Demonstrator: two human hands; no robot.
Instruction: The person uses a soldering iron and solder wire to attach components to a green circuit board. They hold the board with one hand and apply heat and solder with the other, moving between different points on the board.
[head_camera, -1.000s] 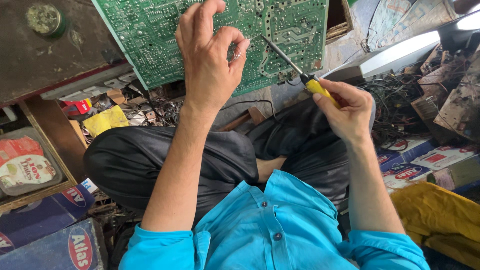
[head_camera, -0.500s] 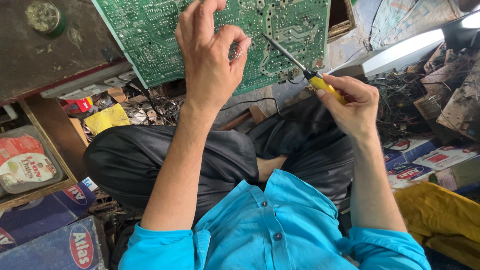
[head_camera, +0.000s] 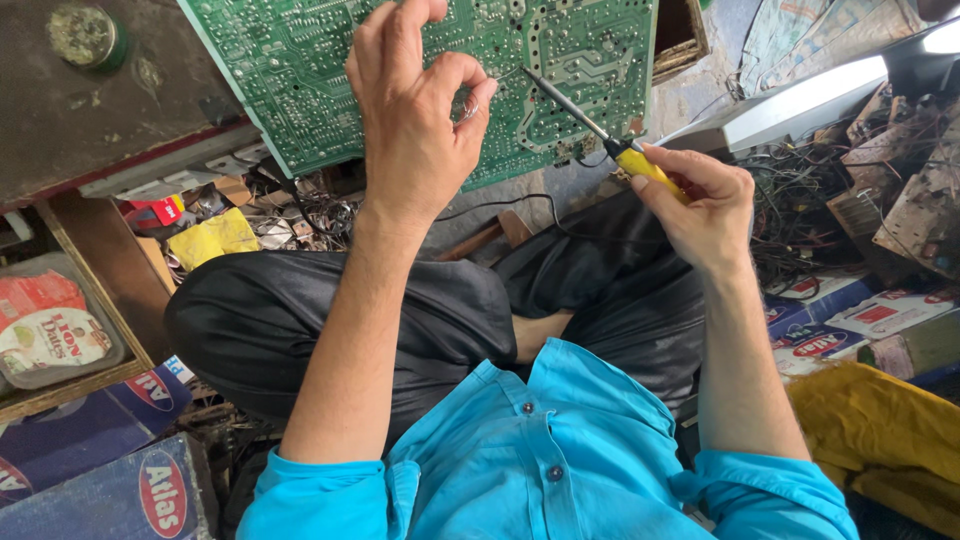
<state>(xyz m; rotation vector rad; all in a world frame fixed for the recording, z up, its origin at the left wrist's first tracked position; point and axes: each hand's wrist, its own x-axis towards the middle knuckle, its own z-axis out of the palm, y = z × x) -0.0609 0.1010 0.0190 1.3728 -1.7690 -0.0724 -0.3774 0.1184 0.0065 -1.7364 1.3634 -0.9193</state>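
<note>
Pinching a thin strand of solder wire (head_camera: 478, 95) between thumb and fingertips, the left hand (head_camera: 415, 120) is held against the green circuit board (head_camera: 300, 80), which is tilted up over the lap, seemingly so its solder side is faced. The yellow-handled soldering iron (head_camera: 600, 135) is gripped pen-fashion by the closed fingers (head_camera: 690, 165) of the right hand (head_camera: 705, 205). Its long axis is slanted up and left, tip brought to the board just beside the wire.

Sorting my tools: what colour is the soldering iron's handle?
Yellow; the soldering iron in the right hand shows best in the head view.
</note>
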